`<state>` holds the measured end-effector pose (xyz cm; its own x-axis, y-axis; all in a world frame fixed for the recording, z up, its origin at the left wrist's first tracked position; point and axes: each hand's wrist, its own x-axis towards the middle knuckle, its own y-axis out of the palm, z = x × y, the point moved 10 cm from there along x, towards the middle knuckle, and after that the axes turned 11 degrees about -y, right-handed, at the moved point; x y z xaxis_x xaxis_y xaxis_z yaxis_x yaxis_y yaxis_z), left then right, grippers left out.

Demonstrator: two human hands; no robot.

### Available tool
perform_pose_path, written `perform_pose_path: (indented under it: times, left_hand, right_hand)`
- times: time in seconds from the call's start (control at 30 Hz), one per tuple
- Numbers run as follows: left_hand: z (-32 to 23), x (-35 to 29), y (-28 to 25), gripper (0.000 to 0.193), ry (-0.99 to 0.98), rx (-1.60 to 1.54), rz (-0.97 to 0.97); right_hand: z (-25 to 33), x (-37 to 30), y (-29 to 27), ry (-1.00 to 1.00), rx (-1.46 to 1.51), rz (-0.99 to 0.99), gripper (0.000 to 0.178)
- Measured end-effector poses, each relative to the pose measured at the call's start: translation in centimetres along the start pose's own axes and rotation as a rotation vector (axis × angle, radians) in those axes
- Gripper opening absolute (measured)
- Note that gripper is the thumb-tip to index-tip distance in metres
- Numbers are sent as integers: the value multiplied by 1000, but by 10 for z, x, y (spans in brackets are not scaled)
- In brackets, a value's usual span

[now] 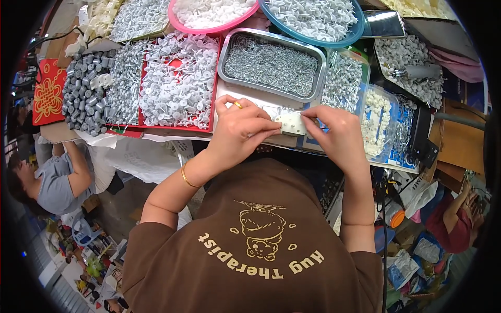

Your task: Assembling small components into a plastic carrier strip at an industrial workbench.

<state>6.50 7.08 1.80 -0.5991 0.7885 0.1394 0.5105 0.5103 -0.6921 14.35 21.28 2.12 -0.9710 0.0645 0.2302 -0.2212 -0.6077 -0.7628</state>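
A small cream-white plastic block [292,124] with little dark dots on its face is between my hands at the table's near edge. My left hand [241,127] pinches its left end between thumb and forefinger. At its right end, the thumb and forefinger of my right hand [335,130] are pressed together. Any tiny part between those right fingertips is hidden. Just beyond the block stands a metal tray [225,67] heaped with small silver metal pieces. By my right hand, a clear plastic box [392,117] contains cream plastic parts.
To the left are a red tray [213,99] of white round-headed parts and a pile of grey cylinders [86,94]. A pink bowl [193,30] and a blue bowl [344,41] hold white parts at the back. A black cable [385,235] hangs at right. Other people sit nearby.
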Motion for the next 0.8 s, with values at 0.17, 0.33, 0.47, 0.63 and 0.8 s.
perform_pose_path:
  times: [0.17,0.33,0.47,0.63,0.8]
  left_hand:
    - [-3,7,0,10,-5,7,68]
    - [6,9,6,10,-110,-71,191]
    - [9,8,6,10,-132,-73,199]
    - [24,27,-23,14,-23,227,-63]
    - [34,33,-4,17,117,322,-11]
  right_hand:
    - [5,3,-8,-17,25,-6,12]
    - [-30,29,-32,118,189,-278,10]
    - [-46,41,-3,-82,-174,-171,9]
    - [-45,50,21,-194,-207,-74,10]
    - [-52,43,10,-63,-129,-146,10]
